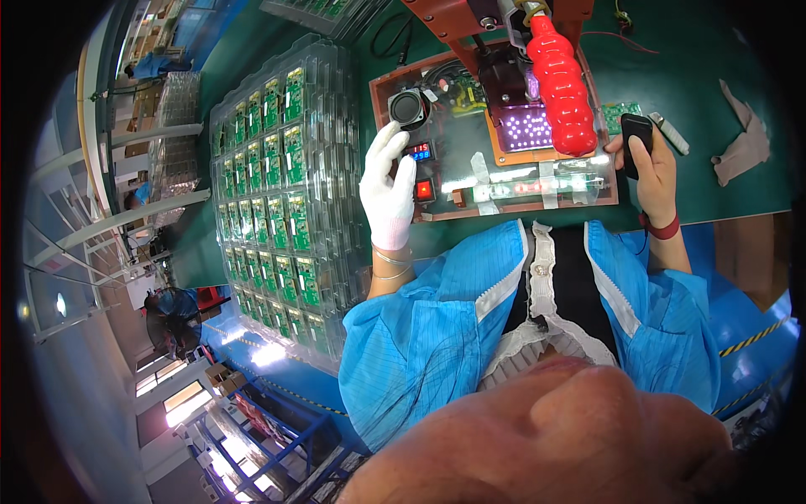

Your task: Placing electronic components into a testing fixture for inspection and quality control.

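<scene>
My left hand (388, 183), in a white glove, rests at the left edge of a test fixture (457, 172). Its fingers are extended and the thumb stands apart. The fingertips are at a round black speaker (409, 109), beside a small meter with red and blue digits (418, 152). Below the meter is a lit red switch (425, 189). My bare right hand (654, 172) is closed round a black remote control (635, 141), thumb on its face. A red strap circles that wrist. White lights glow on a panel (527, 131) under the fixture's red ribbed handle (561, 88).
Stacked clear trays (281, 189) of green circuit boards stand on the left. Right of the fixture lie a loose green board (617, 111), a pale handheld object (670, 134) and a beige cloth (744, 139). A black cable (405, 50) lies behind the fixture.
</scene>
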A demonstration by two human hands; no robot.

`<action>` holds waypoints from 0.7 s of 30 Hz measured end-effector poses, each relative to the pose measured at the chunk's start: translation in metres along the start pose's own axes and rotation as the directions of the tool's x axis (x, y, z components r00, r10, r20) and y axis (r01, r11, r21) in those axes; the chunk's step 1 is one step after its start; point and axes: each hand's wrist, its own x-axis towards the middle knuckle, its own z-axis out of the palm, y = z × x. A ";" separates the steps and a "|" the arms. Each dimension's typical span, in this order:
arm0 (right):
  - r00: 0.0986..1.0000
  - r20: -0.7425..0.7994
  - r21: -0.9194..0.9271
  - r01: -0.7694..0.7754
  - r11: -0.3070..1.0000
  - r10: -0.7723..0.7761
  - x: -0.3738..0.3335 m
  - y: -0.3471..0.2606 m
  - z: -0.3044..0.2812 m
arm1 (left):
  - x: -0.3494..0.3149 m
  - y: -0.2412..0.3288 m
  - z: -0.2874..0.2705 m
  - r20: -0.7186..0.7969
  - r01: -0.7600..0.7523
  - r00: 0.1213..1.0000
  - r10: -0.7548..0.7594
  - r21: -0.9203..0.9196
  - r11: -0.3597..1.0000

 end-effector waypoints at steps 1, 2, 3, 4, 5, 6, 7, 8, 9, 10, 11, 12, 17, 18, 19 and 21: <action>1.000 0.001 0.001 0.002 1.000 -0.002 0.000 0.000 0.000 | 0.000 -0.001 0.000 -0.001 -0.001 1.000 0.001 -0.004 1.000; 1.000 0.003 0.003 0.004 1.000 -0.004 0.000 0.000 0.000 | 0.000 -0.001 0.000 -0.001 -0.003 1.000 0.003 -0.009 1.000; 1.000 -0.005 -0.005 0.002 1.000 -0.002 0.000 0.000 0.000 | 0.000 -0.001 0.000 -0.002 -0.009 1.000 0.009 -0.015 1.000; 1.000 0.004 0.004 0.006 1.000 -0.006 0.000 0.001 0.000 | 0.000 -0.002 0.000 -0.002 -0.005 1.000 0.005 -0.013 1.000; 1.000 -0.001 0.002 0.006 1.000 -0.006 0.000 0.001 0.000 | 0.000 -0.002 0.000 -0.004 -0.006 1.000 0.005 -0.017 1.000; 1.000 -0.006 -0.001 0.006 1.000 -0.006 0.000 0.001 0.000 | 0.000 -0.002 0.000 -0.005 -0.006 1.000 0.006 -0.021 1.000; 1.000 -0.011 -0.003 0.007 1.000 -0.007 -0.001 0.001 0.001 | 0.000 -0.002 0.000 -0.007 -0.007 1.000 0.007 -0.025 1.000; 1.000 -0.026 -0.008 0.001 1.000 -0.001 -0.001 0.000 0.001 | 0.000 -0.002 0.000 -0.009 -0.010 1.000 0.010 -0.021 1.000; 1.000 -0.016 -0.005 0.008 1.000 -0.008 -0.001 -0.002 0.001 | 0.000 -0.001 0.001 -0.009 -0.009 1.000 0.009 -0.028 1.000; 1.000 0.002 -0.015 -0.015 1.000 0.015 -0.002 -0.005 0.001 | 0.000 -0.001 0.001 -0.010 -0.006 1.000 0.006 -0.027 1.000; 0.999 0.019 -0.024 -0.037 0.999 0.038 -0.003 -0.008 0.001 | 0.000 -0.001 0.001 -0.012 -0.003 1.000 0.003 -0.026 1.000; 0.998 0.037 -0.034 -0.058 0.998 0.060 -0.004 -0.012 0.000 | 0.000 -0.001 0.001 -0.014 -0.001 1.000 0.000 -0.024 1.000; 0.955 0.297 -0.148 0.016 0.989 0.029 -0.014 -0.034 -0.012 | 0.001 -0.005 0.000 -0.016 -0.015 1.000 0.014 -0.033 0.999; 0.928 0.372 -0.169 0.053 0.984 0.014 -0.016 -0.035 -0.014 | 0.001 -0.006 0.000 -0.014 -0.019 1.000 0.019 -0.038 0.999; 0.928 0.373 -0.178 0.051 0.983 0.019 -0.016 -0.035 -0.015 | 0.000 -0.006 0.000 -0.014 -0.020 1.000 0.020 -0.038 0.999; 0.917 0.397 -0.157 0.036 0.987 0.030 -0.016 -0.032 -0.018 | -0.001 -0.006 0.000 -0.010 -0.025 1.000 0.025 -0.034 0.999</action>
